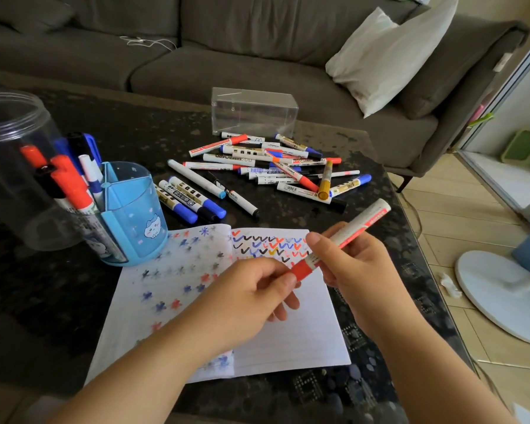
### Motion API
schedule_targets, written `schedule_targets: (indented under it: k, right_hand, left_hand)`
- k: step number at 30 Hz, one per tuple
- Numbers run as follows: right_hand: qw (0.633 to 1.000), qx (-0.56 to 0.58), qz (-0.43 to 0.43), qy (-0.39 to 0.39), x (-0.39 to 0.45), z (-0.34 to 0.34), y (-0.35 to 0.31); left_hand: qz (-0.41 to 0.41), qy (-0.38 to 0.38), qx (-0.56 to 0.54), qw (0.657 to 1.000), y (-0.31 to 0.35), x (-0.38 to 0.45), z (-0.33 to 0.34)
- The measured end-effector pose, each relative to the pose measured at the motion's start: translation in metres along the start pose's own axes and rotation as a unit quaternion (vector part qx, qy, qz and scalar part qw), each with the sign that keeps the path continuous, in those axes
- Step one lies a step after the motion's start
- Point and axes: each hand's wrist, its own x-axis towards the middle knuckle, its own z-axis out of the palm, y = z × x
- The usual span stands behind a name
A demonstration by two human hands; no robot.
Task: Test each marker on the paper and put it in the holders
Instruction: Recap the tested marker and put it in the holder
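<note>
Hands meet over the open notebook [288, 341] at the near edge of the desk [288, 215], and you hold one red-capped marker [346, 237] between them. Your left hand [251, 298] has its grip closed on the red cap [302, 270], pinching it between thumb and fingers. Your right hand [358, 264] has its grip closed round the white barrel, with the thumb on top and the far end of the marker angled up toward the right edge of the desk. The cap sits on the marker; you cannot tell from this view whether it is loosened.

Under your hands, the notebook's right page carries rows of tick marks [270, 244] in red, blue, black and orange along its top, and its left page shows blurred star shapes.

At the left edge of the desk, touching the notebook's far left corner, stands a blue holder [135, 215] with divided compartments; several red, blue and black capped markers stand in its left side. Just behind it sits a clear round container [10, 166].

Farther in, a few blue-capped markers [190, 200] lie side by side beyond the notebook, and a loose pile of markers [276, 166] spreads across the middle of the desk. At the far edge stands a clear box [254, 111], with a grey sofa [196, 56] and a pale cushion [389, 56] behind it.
</note>
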Motion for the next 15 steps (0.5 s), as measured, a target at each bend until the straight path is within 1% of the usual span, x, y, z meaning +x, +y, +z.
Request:
schedule_targets:
  k: [2, 5, 7, 10, 13, 15]
  right_hand:
    - [1.000, 0.025, -0.002, 0.016, 0.000, 0.001, 0.000]
    - [0.997, 0.049, -0.004, 0.055, 0.002, 0.003, 0.000]
    - [0.994, 0.083, -0.006, 0.067, 0.001, 0.008, 0.000]
    - [0.988, 0.137, -0.007, 0.071, -0.001, 0.018, 0.000]
    - [0.985, 0.164, 0.005, 0.049, -0.004, 0.024, -0.001]
    - [0.986, 0.160, -0.003, 0.049, -0.005, 0.026, -0.001]
  left_hand:
    - [0.005, 0.005, 0.017, 1.000, -0.001, 0.000, 0.001]
    - [0.011, 0.016, 0.017, 1.000, -0.001, -0.001, 0.000]
    - [0.025, 0.033, 0.019, 0.999, 0.000, -0.002, -0.001]
    - [0.044, 0.060, 0.028, 0.997, 0.002, -0.008, -0.003]
    - [0.060, 0.067, 0.032, 0.995, 0.003, -0.015, -0.003]
    - [0.059, 0.069, 0.041, 0.995, 0.003, -0.016, -0.005]
